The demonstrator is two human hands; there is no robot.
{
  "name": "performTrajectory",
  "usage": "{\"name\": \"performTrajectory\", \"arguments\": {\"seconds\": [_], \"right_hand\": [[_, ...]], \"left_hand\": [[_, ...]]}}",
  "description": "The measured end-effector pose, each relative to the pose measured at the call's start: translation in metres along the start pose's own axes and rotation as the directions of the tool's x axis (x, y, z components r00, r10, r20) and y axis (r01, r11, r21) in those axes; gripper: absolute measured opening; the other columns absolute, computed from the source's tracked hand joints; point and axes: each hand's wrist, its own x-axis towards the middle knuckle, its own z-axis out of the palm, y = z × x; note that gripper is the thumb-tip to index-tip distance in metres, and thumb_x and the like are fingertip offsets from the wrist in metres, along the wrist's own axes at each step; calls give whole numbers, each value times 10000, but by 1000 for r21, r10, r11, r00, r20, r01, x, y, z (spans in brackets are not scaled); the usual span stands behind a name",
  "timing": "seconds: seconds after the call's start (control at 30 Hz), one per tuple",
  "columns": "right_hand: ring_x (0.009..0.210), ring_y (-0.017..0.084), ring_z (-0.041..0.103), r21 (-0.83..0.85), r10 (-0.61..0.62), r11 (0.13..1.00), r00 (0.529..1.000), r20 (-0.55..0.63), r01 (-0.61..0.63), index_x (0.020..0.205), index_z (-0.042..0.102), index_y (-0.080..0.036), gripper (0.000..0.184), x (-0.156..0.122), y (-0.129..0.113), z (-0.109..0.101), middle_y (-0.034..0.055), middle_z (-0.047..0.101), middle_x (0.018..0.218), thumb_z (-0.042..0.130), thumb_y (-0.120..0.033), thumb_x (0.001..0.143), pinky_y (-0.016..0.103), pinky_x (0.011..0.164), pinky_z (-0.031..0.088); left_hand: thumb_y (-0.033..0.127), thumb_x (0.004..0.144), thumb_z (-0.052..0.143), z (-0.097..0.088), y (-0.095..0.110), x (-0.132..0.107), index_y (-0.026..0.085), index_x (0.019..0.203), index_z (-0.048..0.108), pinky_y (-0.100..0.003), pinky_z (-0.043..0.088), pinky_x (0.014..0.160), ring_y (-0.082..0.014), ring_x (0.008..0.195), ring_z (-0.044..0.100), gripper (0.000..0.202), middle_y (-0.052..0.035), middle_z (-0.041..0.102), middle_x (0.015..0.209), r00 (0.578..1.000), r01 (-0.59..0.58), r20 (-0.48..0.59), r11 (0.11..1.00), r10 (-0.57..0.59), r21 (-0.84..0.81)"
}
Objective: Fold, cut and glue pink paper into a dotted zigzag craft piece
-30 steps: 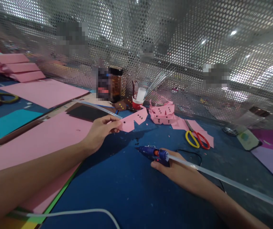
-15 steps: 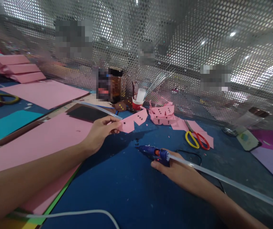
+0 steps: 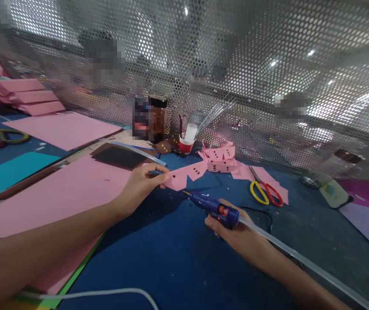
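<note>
Between the thumb and fingers of my left hand (image 3: pixel 147 183) is one end of a pink paper strip (image 3: pixel 179 178), notched along its lower edge and marked with small black squares. My right hand (image 3: pixel 232 226) grips a blue hot glue gun (image 3: pixel 215 206), with a long clear glue stick (image 3: pixel 287 247) running out of its back. The gun's nozzle lies close to the strip's lower edge; whether they touch I cannot tell. Just behind the strip's far end sits a pile of similar pink paper pieces (image 3: pixel 221 163).
Scissors (image 3: pixel 263 191) with yellow and red handles rest on pink scraps to the right. A red and white cup (image 3: pixel 187 144) holding thin sticks stands at the back, beside a dark-lidded jar (image 3: pixel 157 120). Pink sheets (image 3: pixel 84 200) cover the left. A perforated metal screen (image 3: pixel 252 64) rises behind.
The glue gun has lifted and tilted, its nozzle now nearer the pink strip. My left hand and the strip have shifted slightly right and down in view.
</note>
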Motion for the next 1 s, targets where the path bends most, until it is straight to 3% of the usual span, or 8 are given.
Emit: {"name": "performTrajectory", "arguments": {"seconds": [0.3,0.6,1.0], "right_hand": [[605,112,412,-46,-115,992,991,69,118,798,488,-225,244,-1,-14,-5,-42,452,706,605,-404,915,232,536,360],[703,136,513,-198,-275,940,961,38,277,828,511,-223,141,2,-13,-4,-2,539,807,622,-285,888,231,582,400],[717,128,508,-269,-413,869,908,71,416,865,520,-207,113,5,-1,-5,-5,505,837,598,-255,931,238,642,404]], "left_hand": [[368,803,716,6,3,-8,187,851,704,-284,483,671,-157,700,594,187,-33,693,940,994,-30,105,999,33,-27],[366,814,710,9,8,-12,168,835,694,-290,506,666,-171,737,617,200,-48,684,911,986,-55,156,998,58,-22],[357,831,701,10,8,-12,161,854,688,-281,511,665,-150,717,618,198,-39,684,929,981,-61,183,998,62,-12]]}}
